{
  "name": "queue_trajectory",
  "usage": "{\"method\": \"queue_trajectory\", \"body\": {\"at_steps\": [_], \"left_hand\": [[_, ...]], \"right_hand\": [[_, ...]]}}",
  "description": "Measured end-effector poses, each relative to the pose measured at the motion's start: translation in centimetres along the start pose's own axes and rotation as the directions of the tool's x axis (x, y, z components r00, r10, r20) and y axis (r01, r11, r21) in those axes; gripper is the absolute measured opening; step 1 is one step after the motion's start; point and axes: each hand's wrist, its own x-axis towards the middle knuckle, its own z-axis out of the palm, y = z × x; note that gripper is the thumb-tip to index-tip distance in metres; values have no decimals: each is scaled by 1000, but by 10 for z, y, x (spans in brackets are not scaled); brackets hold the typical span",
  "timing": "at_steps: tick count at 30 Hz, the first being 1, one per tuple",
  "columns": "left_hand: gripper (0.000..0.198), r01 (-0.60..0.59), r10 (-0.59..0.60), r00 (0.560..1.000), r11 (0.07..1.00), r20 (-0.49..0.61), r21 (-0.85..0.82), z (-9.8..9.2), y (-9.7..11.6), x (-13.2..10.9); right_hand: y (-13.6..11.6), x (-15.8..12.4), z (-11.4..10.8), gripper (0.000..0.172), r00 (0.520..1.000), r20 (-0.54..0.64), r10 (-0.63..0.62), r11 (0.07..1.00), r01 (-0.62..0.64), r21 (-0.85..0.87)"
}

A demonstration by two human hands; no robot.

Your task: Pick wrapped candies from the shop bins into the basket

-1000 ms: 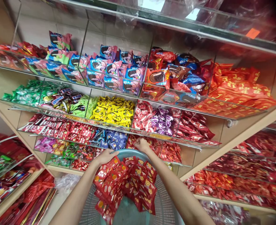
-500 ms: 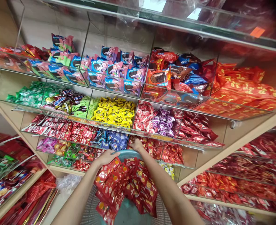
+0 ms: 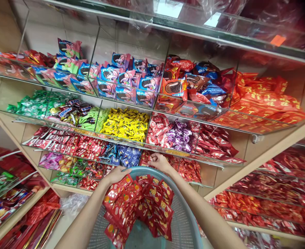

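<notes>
My left hand (image 3: 116,175) is closed on the far left rim of a grey-green plastic basket (image 3: 191,211). Inside it, red candy packets (image 3: 154,202) with orange fruit prints lie piled against the far wall. Beyond the rim, my right hand (image 3: 159,163) is at a low shelf compartment, with its fingers curled over small red packets (image 3: 190,169). What those fingers hold, if anything, is too small to make out. Blue-wrapped sweets (image 3: 123,155) lie in the compartment just left of it.
Clear shelf fronts and dividers surround the right hand. Above it are red and purple twist-wrapped sweets (image 3: 179,135) and yellow packets (image 3: 125,122). Higher up sit blue-and-pink cookie packs (image 3: 126,77) and orange-red packets (image 3: 266,93). More stocked shelves (image 3: 276,183) flank the right side.
My right hand has drawn back slightly right from the low compartment, its fingers now more visible. The right forearm has swung outward, uncovering the basket's right rim. My left hand stays on the rim.
</notes>
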Motion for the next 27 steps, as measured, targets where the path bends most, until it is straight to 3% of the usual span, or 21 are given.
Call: {"method": "queue_trajectory", "body": {"at_steps": [6,16,21,24,27], "left_hand": [[49,-3,3,1000,1000,6,-24,1,5,-2],[51,0,0,1000,1000,-7,16,0,1,-1],[52,9,-9,1000,1000,3,1,0,0,-1],[52,6,-6,1000,1000,2,0,0,0,-1],[52,4,-4,1000,1000,1,2,0,-1,0]], "right_hand": [[-14,-42,-15,36,980,174,-99,975,131,-177],[-16,-50,-10,44,930,357,-84,924,207,-322],[-20,-52,-11,44,937,340,-76,934,186,-306],[-15,-43,-15,32,960,252,-119,948,186,-260],[0,-27,-19,22,989,131,-70,955,104,-277]]}}
